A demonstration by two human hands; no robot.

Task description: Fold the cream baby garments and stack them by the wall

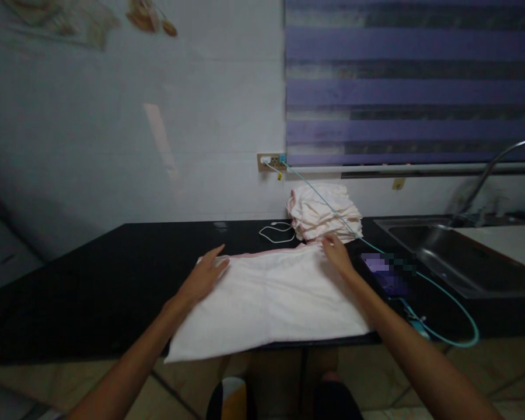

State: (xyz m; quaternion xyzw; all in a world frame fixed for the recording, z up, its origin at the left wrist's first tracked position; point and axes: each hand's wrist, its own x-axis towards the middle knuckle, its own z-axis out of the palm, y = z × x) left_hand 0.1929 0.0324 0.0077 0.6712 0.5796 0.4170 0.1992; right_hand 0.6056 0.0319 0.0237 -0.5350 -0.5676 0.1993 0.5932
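Note:
A white cloth (266, 297) with a pink edge along its far side lies spread on the black counter, its near edge reaching the counter's front. My left hand (205, 273) rests at the cloth's far left corner, thumb and fingers apart. At the far right corner, my right hand (336, 254) has its fingers drawn together at the pink edge; whether they grip the fabric is hard to make out. Just behind that hand sits a stack of folded white cloths (326, 213) with pink trim.
A phone (387, 277) lies right of the cloth, with a teal cable (455, 291) looping to a wall socket (272, 162). A white cord (266, 234) lies by the stack. The sink (464, 256) and its faucet (485, 175) are at the right of the black counter (91, 280).

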